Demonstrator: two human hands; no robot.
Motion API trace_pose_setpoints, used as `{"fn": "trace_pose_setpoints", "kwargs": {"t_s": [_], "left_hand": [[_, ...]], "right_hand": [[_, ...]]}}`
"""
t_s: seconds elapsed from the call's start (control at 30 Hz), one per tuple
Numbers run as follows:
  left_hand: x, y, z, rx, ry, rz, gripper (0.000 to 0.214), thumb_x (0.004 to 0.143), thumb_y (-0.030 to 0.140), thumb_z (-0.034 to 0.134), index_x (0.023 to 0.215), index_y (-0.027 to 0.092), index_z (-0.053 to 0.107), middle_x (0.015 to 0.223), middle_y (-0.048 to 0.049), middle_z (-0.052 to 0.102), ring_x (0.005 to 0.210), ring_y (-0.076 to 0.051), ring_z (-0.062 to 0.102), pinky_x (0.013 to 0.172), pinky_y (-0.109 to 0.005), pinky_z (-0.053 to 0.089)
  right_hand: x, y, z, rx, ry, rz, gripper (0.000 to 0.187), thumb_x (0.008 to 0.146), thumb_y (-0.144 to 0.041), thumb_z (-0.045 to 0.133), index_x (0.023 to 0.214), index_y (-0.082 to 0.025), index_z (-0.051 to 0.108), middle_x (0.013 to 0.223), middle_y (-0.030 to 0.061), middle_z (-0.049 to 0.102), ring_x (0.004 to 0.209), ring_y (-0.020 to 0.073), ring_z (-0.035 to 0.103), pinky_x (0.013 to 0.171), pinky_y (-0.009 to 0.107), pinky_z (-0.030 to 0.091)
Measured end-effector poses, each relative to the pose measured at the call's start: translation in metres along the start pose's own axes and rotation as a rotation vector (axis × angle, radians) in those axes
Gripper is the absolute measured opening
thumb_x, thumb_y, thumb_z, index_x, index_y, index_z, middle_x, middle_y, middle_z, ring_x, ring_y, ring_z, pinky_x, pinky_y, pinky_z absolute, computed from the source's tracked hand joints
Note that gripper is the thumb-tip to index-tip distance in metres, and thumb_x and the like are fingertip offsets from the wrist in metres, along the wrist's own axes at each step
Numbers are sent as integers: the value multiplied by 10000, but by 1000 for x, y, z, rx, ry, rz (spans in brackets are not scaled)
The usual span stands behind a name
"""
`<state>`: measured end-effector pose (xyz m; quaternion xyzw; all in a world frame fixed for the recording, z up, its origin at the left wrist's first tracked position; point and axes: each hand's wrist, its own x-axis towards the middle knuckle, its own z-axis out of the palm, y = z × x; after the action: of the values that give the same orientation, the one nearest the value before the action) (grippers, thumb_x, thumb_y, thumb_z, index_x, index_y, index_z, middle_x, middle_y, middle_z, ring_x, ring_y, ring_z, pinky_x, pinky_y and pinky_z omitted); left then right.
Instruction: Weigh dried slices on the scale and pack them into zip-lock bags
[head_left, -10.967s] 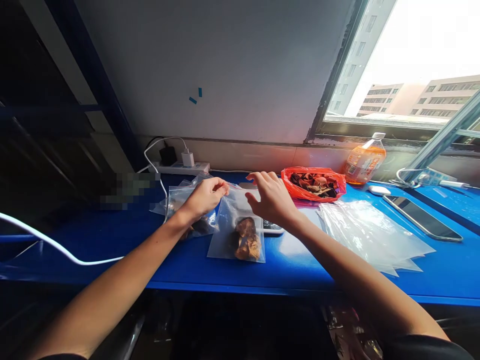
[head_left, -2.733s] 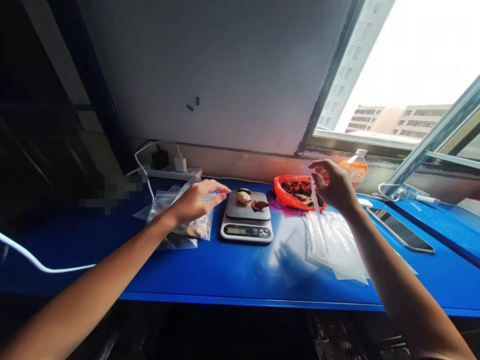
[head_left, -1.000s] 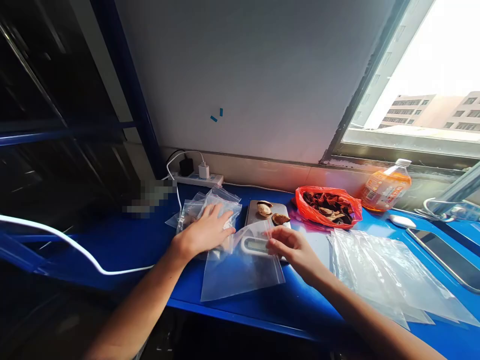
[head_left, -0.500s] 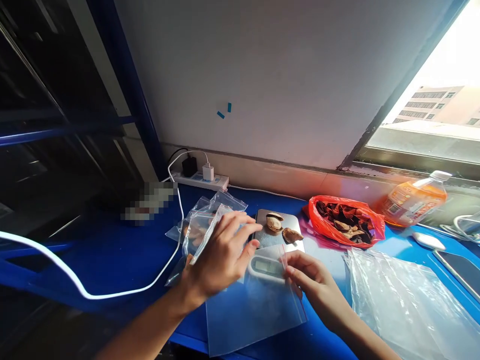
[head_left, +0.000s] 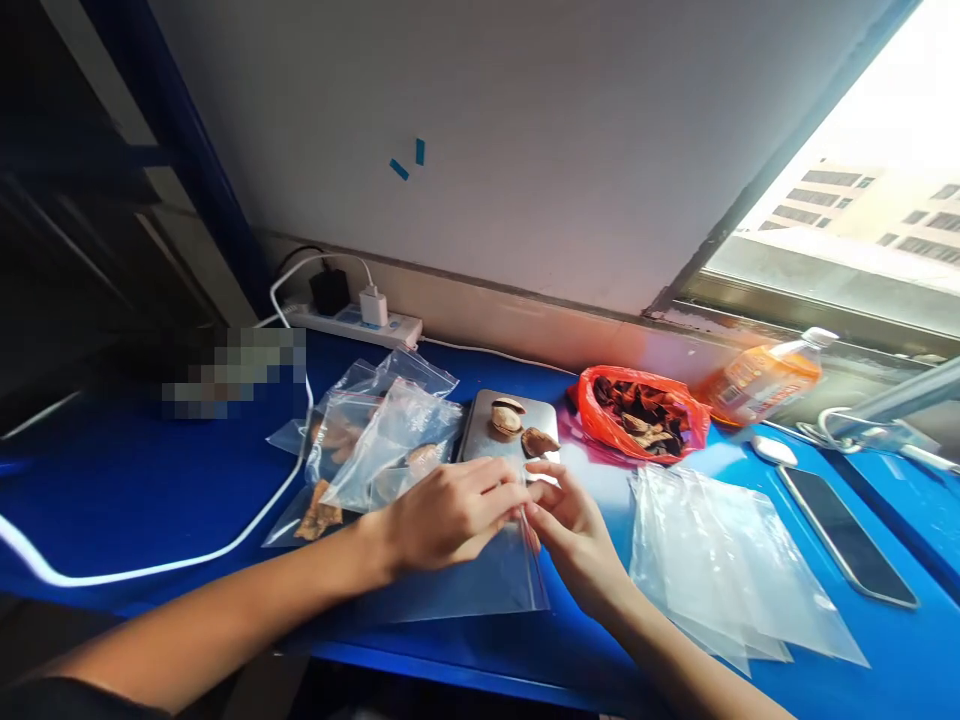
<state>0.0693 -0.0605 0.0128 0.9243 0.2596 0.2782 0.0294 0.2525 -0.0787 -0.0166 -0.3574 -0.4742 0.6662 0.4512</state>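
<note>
A clear zip bag [head_left: 495, 585] lies over the table's front part, below a small silver scale [head_left: 484, 412]. My left hand [head_left: 454, 510] pinches the bag's zip edge. Close beside it, my right hand [head_left: 576, 540] grips the same edge, the fingertips of both hands nearly meeting. On the scale's plate rest a pale round dried shell-like piece [head_left: 506, 421] and a brown one [head_left: 539, 442]. The scale's display is hidden behind my hands. Left of the scale, several clear bags [head_left: 367, 440] lie heaped, some with brown pieces inside.
A red plastic bag [head_left: 589, 412] of dark dried pieces stands right of the scale. Beyond it leans an orange drink bottle [head_left: 761, 385]. Flat clear bags [head_left: 720, 560] and a phone [head_left: 847, 535] lie at right. A white cable [head_left: 225, 552] loops across the left, from a power strip [head_left: 401, 330].
My left hand has come down from its raised, spread pose and closed on the bag's edge beside my right hand. The camera view has shifted, so the table things appear further left.
</note>
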Motion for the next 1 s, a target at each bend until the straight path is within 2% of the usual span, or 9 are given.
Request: {"fn": "trace_pose_setpoints", "kwargs": {"t_s": [0.2,0.33,0.47,0.53,0.63,0.8,0.87,0.93,1.0], "left_hand": [[3,-4,1,81,58,97,200,934,110,433,885,176,615,820,-19,640,729,-118,613,646,-213,464],[-5,-4,2,90,56,88,213,934,98,424,878,167,618,830,-33,645,735,-123,613,668,-225,468],[-13,-8,0,57,88,42,178,940,119,449,882,166,611,822,-29,648,732,-129,612,660,-240,460],[-16,-8,-4,7,92,31,155,936,114,467,898,165,608,838,-33,650,753,-131,616,675,-246,465],[-16,-7,-7,-61,87,19,137,924,95,484,904,162,601,841,-34,647,753,-132,611,684,-250,473],[-14,-7,-1,-139,64,-27,130,916,79,483,881,151,585,828,-40,638,753,-137,609,689,-249,493],[-15,-8,3,-151,64,-46,133,908,67,484,870,149,582,824,-41,633,761,-140,608,698,-253,495],[-15,-10,6,-157,58,-64,140,901,61,482,857,148,582,813,-40,626,761,-142,605,696,-255,494],[-15,-11,8,-166,41,-78,153,897,56,475,837,151,580,790,-34,614,738,-139,595,671,-248,484]], "right_hand": [[0,-1,-3,-134,13,-105,336,806,-407,669,994,-238,448,665,-57,542,566,95,482,532,220,382],[-6,-9,-6,-590,-31,-234,137,887,-339,532,939,-216,502,726,-8,583,643,130,532,589,266,425],[-18,-13,-30,-1353,279,-470,182,903,-320,508,1000,-177,568,886,105,672,954,275,570,807,425,438],[-25,-8,-49,-1618,465,-424,316,899,-354,527,1133,-143,557,903,148,683,1132,369,493,859,501,406],[-31,1,-70,-1811,518,-291,352,906,-360,525,1159,-118,564,905,172,680,1196,415,439,842,534,399],[-35,-4,-48,-1548,423,-500,230,901,-272,536,1105,-177,586,981,134,679,1124,339,484,876,506,407],[-33,-14,-27,-1265,151,-528,215,905,-232,523,1107,-194,586,938,95,675,975,247,550,843,409,446],[-28,-22,-10,-951,-176,-397,175,911,-240,517,1059,-202,604,874,55,660,817,173,570,748,315,467],[-21,-24,-1,-685,-320,-221,145,913,-299,526,972,-200,613,804,24,633,719,135,554,664,267,450]]}}
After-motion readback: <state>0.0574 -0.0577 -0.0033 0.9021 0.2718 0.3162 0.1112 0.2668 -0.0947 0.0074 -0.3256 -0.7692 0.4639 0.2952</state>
